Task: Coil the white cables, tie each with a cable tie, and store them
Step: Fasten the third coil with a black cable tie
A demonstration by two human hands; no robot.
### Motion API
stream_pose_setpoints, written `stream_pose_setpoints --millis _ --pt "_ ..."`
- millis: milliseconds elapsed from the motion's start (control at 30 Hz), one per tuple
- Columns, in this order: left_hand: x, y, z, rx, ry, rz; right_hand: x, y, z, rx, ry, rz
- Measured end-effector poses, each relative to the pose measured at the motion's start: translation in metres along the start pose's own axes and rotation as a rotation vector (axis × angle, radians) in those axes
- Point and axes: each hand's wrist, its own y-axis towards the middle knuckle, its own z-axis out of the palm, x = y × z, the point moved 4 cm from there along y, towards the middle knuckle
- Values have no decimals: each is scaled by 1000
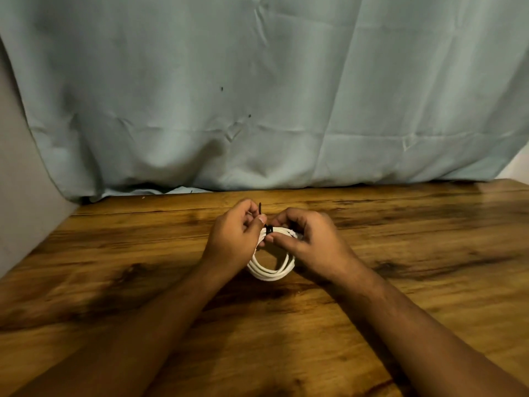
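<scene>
Frame ctr: left hand [234,234] pinches tie [269,230] tail, right hand [307,239] grips coil [267,273], tying step; next, prob. pull tail snug.

In the middle of the frame, the left hand [233,234] pinches the black cable tie [268,229] around the coiled white cable [270,270], the right hand [310,242] grips the coil, above the wooden table [114,282]

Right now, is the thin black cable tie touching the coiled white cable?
Touching. The head view shows the thin black cable tie wrapped around the upper strands of the coiled white cable.
</scene>
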Motion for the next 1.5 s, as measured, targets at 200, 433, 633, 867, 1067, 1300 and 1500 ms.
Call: stream_pose_setpoints --millis 200,433,633,867,1067,1300,1500 --pt "4 2 0 -38 -54 -142 8 1 3 14 -94 -81" --pt "13 1 5 -19 -290 -268 16 1 2 22 -147 -117" --pt "8 -4 8 169 -503 -334 5 -2 -7 -14 -84 -50" --pt "8 2 5 91 -222 -126 4 -3 1 75 -118 -17" --pt "15 5 6 15 -225 -223 13 -2 1 69 -294 -86" --pt "14 5 7 -22 -306 -309 15 0 4 88 -450 -143" --pt "12 1 9 111 -318 -201 9 -4 -1 86 -369 -71"
